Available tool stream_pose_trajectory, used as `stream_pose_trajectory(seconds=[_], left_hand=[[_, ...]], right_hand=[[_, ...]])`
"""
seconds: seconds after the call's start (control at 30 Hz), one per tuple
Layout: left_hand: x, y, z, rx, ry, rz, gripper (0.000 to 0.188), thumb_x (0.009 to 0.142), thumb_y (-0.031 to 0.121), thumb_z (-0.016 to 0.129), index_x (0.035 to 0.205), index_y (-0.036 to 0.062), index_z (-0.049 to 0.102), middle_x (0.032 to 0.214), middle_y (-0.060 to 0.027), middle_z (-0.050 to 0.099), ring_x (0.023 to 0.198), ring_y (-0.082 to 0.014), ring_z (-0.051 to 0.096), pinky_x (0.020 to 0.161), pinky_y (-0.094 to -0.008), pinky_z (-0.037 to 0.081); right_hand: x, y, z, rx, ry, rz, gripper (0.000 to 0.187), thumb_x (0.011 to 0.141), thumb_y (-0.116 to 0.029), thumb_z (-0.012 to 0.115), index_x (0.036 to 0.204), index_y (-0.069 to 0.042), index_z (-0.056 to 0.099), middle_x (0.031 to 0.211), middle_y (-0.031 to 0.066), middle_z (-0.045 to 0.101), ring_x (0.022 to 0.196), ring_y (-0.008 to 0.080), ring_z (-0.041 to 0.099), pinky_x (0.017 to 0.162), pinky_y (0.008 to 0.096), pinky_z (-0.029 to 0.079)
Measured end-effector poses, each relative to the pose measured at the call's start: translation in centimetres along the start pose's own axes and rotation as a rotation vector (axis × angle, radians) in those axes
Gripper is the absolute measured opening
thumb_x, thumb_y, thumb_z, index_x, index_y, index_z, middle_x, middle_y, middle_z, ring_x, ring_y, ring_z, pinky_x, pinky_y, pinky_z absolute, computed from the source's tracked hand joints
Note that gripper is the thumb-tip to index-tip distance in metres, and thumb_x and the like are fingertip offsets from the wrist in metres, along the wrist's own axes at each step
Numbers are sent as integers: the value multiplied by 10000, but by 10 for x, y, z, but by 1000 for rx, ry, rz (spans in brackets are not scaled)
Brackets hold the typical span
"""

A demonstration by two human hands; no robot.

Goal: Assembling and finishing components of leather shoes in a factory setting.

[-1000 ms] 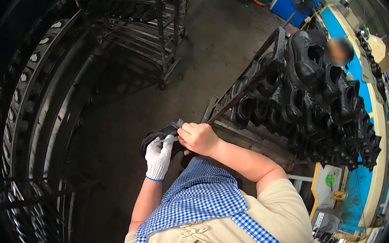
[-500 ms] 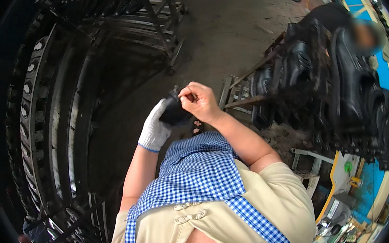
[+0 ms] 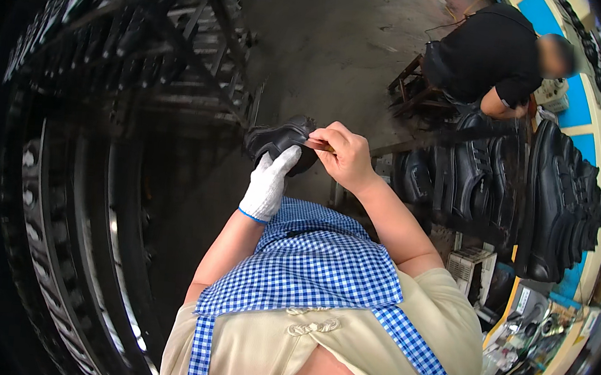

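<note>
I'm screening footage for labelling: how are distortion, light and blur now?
Head view: fisheye curves the rack rails at left, which glint amid dim surroundings; head view: corners go black; head view: the co-worker's head is blurred, the gloved left hand fairly sharp.

Shoe workshop, many black shoes [image 3: 548, 211]

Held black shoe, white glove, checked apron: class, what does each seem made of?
Black shoe: probably leather or synthetic imitation; smooth, with soft shine. White glove: apparently knitted fabric; matte, slightly textured. Checked apron: likely woven cotton or a blend; matte, with soft creases.
</note>
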State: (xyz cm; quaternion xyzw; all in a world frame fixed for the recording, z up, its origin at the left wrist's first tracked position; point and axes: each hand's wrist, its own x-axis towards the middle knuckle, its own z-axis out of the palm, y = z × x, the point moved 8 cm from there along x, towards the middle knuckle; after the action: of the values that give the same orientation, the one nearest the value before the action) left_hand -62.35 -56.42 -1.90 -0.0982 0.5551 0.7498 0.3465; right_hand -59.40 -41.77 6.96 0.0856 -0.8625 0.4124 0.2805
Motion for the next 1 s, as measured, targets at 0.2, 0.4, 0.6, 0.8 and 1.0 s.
stream_pose_trajectory(seconds=[0.2,0.4,0.6,0.8,1.0], left_hand=[[65,76,16,146,-70,17,378,919,286,635,1236,90,568,976,-20,623,660,-74,527,555,-185,420],[131,139,56,7,-155,157,379,926,269,646,1244,77,574,1074,-24,608,905,-99,544,752,-241,438],[195,173,98,356,-51,357,358,929,365,637,1038,26,676,884,-54,676,776,-133,599,690,-297,492],[267,194,167,271,-53,358,291,928,277,654,1094,38,652,968,-33,660,845,-93,580,734,-265,471],[348,219,223,427,47,232,286,964,244,603,1167,44,623,1016,-20,646,882,-89,571,743,-258,466]], right_hand=[[67,29,-9,-43,221,305,182,848,-27,682,1014,-36,606,812,44,575,668,131,578,593,236,475],[93,53,-16,38,140,485,358,932,-16,575,1282,-84,597,799,37,540,685,120,510,663,239,438],[151,93,-42,-220,215,425,388,889,24,607,1252,-111,627,801,75,565,635,164,565,572,281,469],[202,164,-72,-323,315,364,403,866,5,631,1246,-131,630,802,81,568,602,214,584,552,326,483],[264,244,-109,-284,299,351,419,853,6,640,1248,-134,625,777,84,553,581,218,573,528,332,473]])
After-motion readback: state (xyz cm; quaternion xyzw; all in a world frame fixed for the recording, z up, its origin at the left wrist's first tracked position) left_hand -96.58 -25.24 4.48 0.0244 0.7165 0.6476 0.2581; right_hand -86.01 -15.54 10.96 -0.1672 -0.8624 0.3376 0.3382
